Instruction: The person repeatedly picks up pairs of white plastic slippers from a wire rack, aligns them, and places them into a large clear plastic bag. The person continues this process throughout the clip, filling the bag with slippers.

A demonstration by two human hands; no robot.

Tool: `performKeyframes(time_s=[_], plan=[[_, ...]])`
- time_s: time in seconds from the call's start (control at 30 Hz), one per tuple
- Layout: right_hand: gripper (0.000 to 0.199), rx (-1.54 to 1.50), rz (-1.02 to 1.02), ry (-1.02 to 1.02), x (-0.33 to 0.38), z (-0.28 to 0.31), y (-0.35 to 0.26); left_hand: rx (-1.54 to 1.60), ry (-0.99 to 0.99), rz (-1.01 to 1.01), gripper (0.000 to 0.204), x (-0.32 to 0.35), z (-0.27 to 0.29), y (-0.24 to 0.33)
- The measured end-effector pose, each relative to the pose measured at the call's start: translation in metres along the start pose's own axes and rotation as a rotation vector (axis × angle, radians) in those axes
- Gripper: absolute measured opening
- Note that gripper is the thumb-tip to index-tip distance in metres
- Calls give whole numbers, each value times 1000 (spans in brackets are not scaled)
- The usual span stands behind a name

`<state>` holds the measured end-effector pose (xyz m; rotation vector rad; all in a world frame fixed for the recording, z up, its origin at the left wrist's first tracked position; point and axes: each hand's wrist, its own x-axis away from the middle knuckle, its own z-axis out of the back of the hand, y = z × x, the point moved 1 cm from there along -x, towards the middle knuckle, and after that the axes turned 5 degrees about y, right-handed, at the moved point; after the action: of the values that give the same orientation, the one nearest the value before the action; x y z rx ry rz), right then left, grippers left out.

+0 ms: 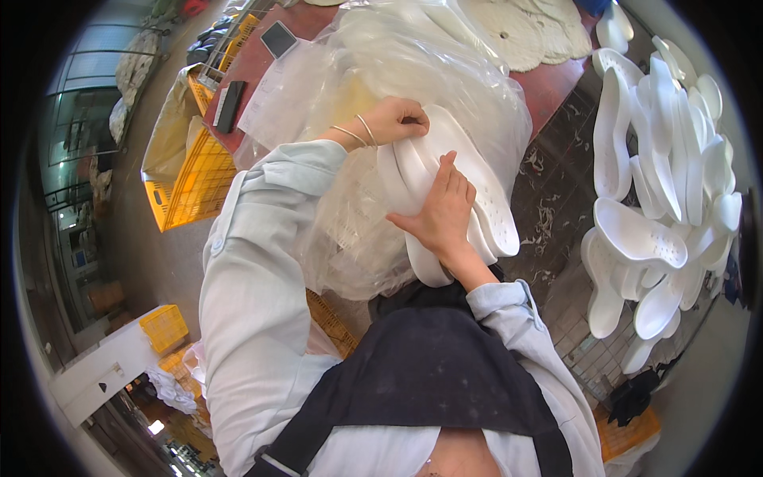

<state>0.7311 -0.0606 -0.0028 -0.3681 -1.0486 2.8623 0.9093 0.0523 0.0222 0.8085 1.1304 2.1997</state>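
Observation:
I hold a stack of white foam insoles [469,187] in front of my chest, over a large clear plastic bag [373,71]. My left hand [397,121], with thin bangles on the wrist, grips the top end of the stack. My right hand [441,215] lies flat on the stack's face, fingers together and pointing up, and presses the insoles from the front. The insoles have rows of small holes near one end. My pale blue sleeves and dark apron fill the lower middle of the view.
A big heap of white insoles [668,175] lies at the right. A red table [548,83] behind the bag carries round white pads [524,28] and a phone [278,38]. Yellow crates [195,179] stand at the left; scraps litter the floor [548,215].

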Motion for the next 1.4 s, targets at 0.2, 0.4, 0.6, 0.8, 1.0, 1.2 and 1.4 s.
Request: performKeyframes(time_s=[0.2, 0.4, 0.6, 0.8, 1.0, 1.2, 1.4], plan=[[128, 85, -15, -73, 7, -9, 8, -161, -143, -334, 14, -11, -10, -17], [129, 132, 17, -43, 0, 6, -1, -160, 206, -320, 23, -15, -27, -6], [116, 303, -43, -78, -14, 2, 0, -733, 1517, 118, 54, 67, -13, -35], [95, 101, 151, -43, -22, 32, -11, -528, 810, 768, 62, 105, -14, -94], [89, -374, 104, -492, -75, 49, -63, -884, 1330, 239, 42, 126, 60, 8], [81, -694, -509, -708, -162, -73, -28, -794, 1075, -50, 53, 172, 28, 93], [80, -473, -302, -465, -167, -96, 6, -575, 879, -154, 46, 178, -4, 103]])
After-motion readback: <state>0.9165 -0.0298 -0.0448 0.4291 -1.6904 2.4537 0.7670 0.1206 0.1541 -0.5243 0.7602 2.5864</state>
